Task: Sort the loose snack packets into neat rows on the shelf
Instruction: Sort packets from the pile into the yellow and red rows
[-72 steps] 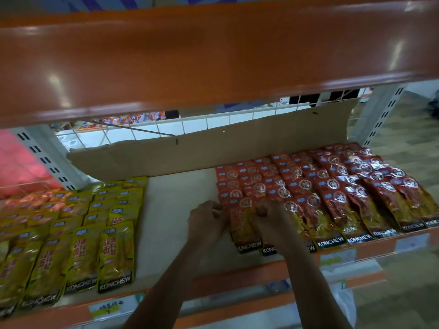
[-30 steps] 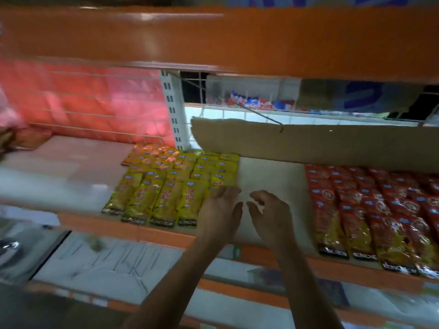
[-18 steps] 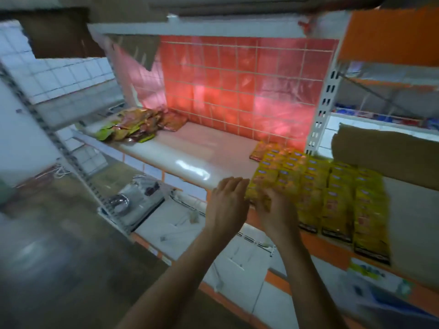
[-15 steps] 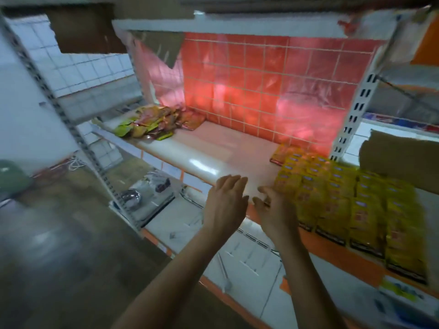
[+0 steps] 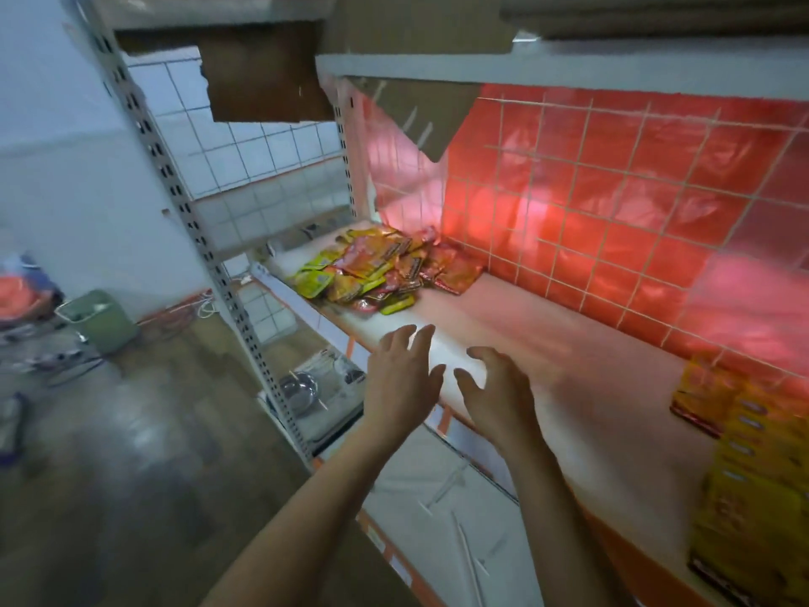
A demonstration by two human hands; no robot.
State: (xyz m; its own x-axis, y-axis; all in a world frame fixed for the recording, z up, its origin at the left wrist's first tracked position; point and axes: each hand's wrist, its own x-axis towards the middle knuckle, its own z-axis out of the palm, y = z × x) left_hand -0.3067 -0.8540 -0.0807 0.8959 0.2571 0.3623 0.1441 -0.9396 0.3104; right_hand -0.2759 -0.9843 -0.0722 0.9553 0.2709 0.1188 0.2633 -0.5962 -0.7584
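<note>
A loose heap of red, yellow and green snack packets [image 5: 385,271] lies at the far left end of the shelf [image 5: 503,326], against the red-lit wire back panel. Neat rows of yellow packets [image 5: 753,466] sit at the right edge of the view. My left hand [image 5: 400,378] and my right hand [image 5: 497,394] hover side by side over the shelf's front edge, fingers spread and holding nothing, well short of the heap.
A perforated grey upright [image 5: 219,273] stands left of the shelf. A lower shelf [image 5: 437,484] holds thin sticks and a metal bowl [image 5: 300,389]. On the floor at the left are a green bin [image 5: 103,319] and clutter.
The view swung left from the red and yellow rows to the loose heap. Both hands left the red packets and travelled left along the shelf, now empty and reaching toward the heap.
</note>
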